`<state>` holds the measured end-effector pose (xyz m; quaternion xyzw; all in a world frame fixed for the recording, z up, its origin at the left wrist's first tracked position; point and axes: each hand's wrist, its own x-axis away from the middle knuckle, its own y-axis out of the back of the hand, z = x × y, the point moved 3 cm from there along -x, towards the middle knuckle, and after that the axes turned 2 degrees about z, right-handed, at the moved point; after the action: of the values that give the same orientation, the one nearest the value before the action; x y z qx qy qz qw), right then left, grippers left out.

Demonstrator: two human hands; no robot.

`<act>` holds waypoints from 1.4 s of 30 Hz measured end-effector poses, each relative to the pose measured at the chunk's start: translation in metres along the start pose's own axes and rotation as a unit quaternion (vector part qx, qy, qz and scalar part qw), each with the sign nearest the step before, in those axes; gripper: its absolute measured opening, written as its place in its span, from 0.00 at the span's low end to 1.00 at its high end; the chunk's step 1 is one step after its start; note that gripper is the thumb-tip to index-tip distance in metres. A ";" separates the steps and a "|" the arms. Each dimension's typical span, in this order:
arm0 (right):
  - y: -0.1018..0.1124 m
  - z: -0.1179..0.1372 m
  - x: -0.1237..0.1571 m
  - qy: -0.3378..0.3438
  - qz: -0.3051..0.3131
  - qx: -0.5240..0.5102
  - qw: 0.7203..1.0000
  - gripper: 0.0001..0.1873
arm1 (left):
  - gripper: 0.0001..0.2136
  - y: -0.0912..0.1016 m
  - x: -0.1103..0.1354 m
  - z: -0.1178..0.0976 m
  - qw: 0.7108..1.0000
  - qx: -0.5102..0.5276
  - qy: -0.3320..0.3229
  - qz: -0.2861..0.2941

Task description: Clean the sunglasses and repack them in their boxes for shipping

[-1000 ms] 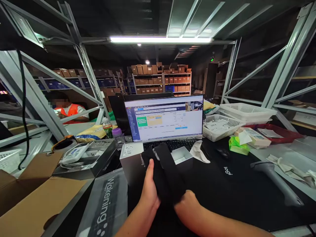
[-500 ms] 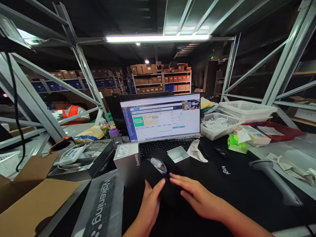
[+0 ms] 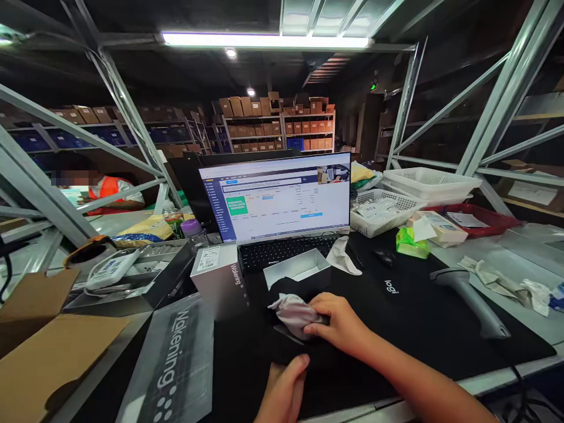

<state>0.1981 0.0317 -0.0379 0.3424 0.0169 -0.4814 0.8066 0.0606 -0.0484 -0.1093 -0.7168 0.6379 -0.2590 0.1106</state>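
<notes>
My right hand [image 3: 337, 320] pinches the right end of a crumpled whitish wrapped bundle [image 3: 291, 314], its contents hidden. The bundle rests over a black piece that blends into the black desk mat [image 3: 379, 364]. Nearer to me, my left hand [image 3: 286, 385] is closed, thumb on top and fingers curled under; any dark thing in it does not stand out. Just beyond the bundle lies an open grey-white box [image 3: 304, 267]. To the left stands a silver "Wakening" box [image 3: 220, 282], with a clear printed bag [image 3: 176, 358] beside it.
A monitor [image 3: 277, 200] and keyboard [image 3: 268, 255] are at the back. On the right lie a barcode scanner [image 3: 471, 302], a mouse [image 3: 384, 257] and a white basket [image 3: 385, 214]. An open carton [image 3: 66, 352] is at left. Someone in an orange vest [image 3: 110, 188] sits beyond.
My right hand now grips the whitish bundle, where before its fingers were extended by a dark object. The left hand has drawn nearer to me. More of the open box shows.
</notes>
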 end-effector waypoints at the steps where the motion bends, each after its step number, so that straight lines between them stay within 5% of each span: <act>1: 0.002 -0.002 -0.001 -0.004 0.009 -0.046 0.999 0.12 | 0.18 0.002 0.001 -0.002 1.000 0.020 0.019 -0.005; 6: 0.013 -0.012 -0.004 -0.093 0.041 -0.190 0.976 0.21 | 0.20 0.017 0.005 -0.011 0.997 0.029 0.022 -0.071; 11: 0.015 -0.003 -0.003 -0.053 0.062 -0.137 0.987 0.12 | 0.17 0.016 0.005 -0.012 0.995 0.028 0.069 -0.062; 15: 0.007 -0.004 0.001 -0.052 0.079 -0.221 0.971 0.16 | 0.13 0.017 -0.001 -0.010 0.990 0.055 0.110 -0.065; 18: 0.014 -0.017 0.002 -0.064 -0.045 -0.333 0.940 0.24 | 0.09 0.021 -0.003 -0.008 0.985 0.077 0.131 -0.077; 21: 0.037 -0.032 0.000 -0.063 -0.212 -0.421 0.880 0.28 | 0.12 0.024 0.002 -0.008 0.981 0.098 0.145 -0.086; 25: 0.065 -0.040 -0.004 -0.027 -0.275 -0.494 0.824 0.23 | 0.20 0.021 0.016 -0.013 0.978 -0.003 0.205 0.039; 27: 0.066 -0.038 -0.004 -0.024 -0.262 -0.519 0.813 0.20 | 0.24 0.019 0.018 -0.022 0.972 -0.108 0.170 0.121; 30: 0.051 -0.026 -0.001 -0.029 -0.207 -0.509 0.835 0.23 | 0.27 0.021 0.011 -0.052 0.965 -0.230 -0.028 0.124; 32: 0.032 -0.016 0.002 -0.057 -0.129 -0.478 0.867 0.24 | 0.36 0.020 0.006 -0.078 0.928 -0.306 -0.200 0.068; 34: 0.015 -0.006 0.004 -0.079 -0.046 -0.442 0.892 0.20 | 0.48 0.015 0.003 -0.099 0.851 -0.412 -0.324 0.040; 38: -0.005 0.010 0.004 -0.016 0.052 -0.396 0.916 0.13 | 0.47 -0.003 -0.003 -0.112 0.668 -0.606 -0.413 0.128; 42: -0.003 0.009 0.001 0.027 -0.001 -0.363 0.931 0.16 | 0.39 -0.002 -0.016 -0.109 0.603 -0.620 -0.485 0.131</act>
<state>0.1931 0.0247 -0.0329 0.0385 0.2124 -0.4336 0.8749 0.0053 -0.0138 -0.0204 -0.5428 0.5852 0.6014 -0.0342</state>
